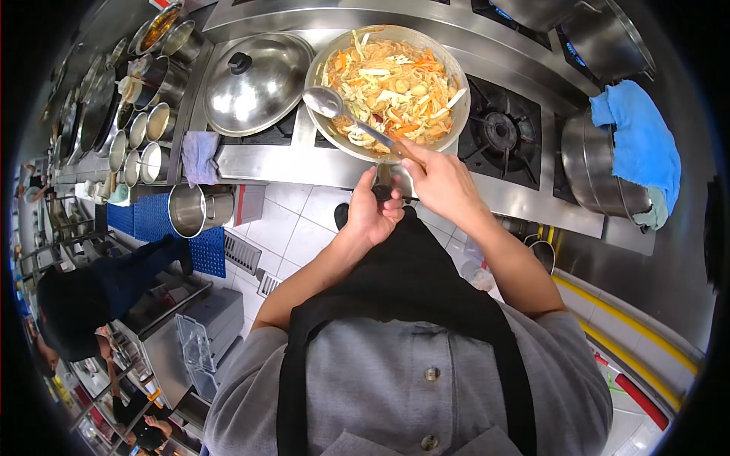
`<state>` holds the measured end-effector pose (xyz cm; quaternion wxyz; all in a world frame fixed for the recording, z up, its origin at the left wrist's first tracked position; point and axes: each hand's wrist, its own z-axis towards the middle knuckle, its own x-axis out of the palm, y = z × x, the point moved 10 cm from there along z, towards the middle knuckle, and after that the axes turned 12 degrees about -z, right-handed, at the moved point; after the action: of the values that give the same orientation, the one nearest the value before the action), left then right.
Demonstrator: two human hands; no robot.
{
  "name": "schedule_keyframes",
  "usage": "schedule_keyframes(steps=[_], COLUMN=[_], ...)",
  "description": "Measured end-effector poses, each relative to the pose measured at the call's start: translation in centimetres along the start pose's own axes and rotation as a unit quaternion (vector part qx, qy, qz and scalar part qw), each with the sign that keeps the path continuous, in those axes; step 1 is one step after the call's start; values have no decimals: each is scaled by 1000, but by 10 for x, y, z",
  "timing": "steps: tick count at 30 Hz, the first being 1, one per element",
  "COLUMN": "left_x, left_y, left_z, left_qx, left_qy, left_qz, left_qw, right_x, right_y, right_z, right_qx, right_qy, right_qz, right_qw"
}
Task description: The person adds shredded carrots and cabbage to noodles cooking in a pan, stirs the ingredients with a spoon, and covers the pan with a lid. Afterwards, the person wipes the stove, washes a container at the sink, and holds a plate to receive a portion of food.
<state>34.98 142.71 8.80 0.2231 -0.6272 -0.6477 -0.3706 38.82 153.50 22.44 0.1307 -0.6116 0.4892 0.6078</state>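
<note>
Watching remotely, I see the right hand (441,179) gripping the spoon (365,129) slanted forward-left over the pan (462,108), left hand (365,213) clasping the pan handle (382,187).

No words, names, numbers or signs can be read anywhere here. Far off at the left edge, everything is too small and blurry to make out any letters.
</note>
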Motion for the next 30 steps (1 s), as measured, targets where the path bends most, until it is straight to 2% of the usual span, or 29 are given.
schedule_keyframes(steps=[4, 7, 10, 12, 13, 16, 25, 27, 29, 30], left_x=[-1, -3, 1, 0, -3, -2, -3, -5, -3, -2], left_y=[0, 1, 0, -1, 1, -1, 0, -1, 0, 1], left_z=[2, 1, -1, -1, 0, 1, -3, -5, -4, -6], left_qx=[-7, -7, -2, 9, 2, -1, 4, 7, 2, -3], left_qy=[5, -4, -12, -14, -16, -4, 1, 6, 9, 14], left_qz=[2, 3, -4, 6, 8, -1, 3, 18, 37, 18], left_qw=[1000, 1000, 1000, 1000, 1000, 1000, 1000, 1000, 999, 1000], right_x=[11, -7, -26, -19, -21, -49, -96, -93, -67, -57], right_y=[-15, -18, -16, -27, -35, -48, -82, -93, -94, -95], right_z=[12, -3, -33, -43, -41, -20, 1, -10, -17, -18], right_qx=[-4, 25, 1, -28, -20, -18, 21, 59, 75, 62], right_qy=[-40, -13, 4, 12, 12, -73, -149, -121, -46, -55], right_qz=[-8, -63, -64, -172, -171, -262, -323, -304, -284, -271], right_qw=[999, 998, 998, 985, 985, 962, 934, 943, 955, 959])
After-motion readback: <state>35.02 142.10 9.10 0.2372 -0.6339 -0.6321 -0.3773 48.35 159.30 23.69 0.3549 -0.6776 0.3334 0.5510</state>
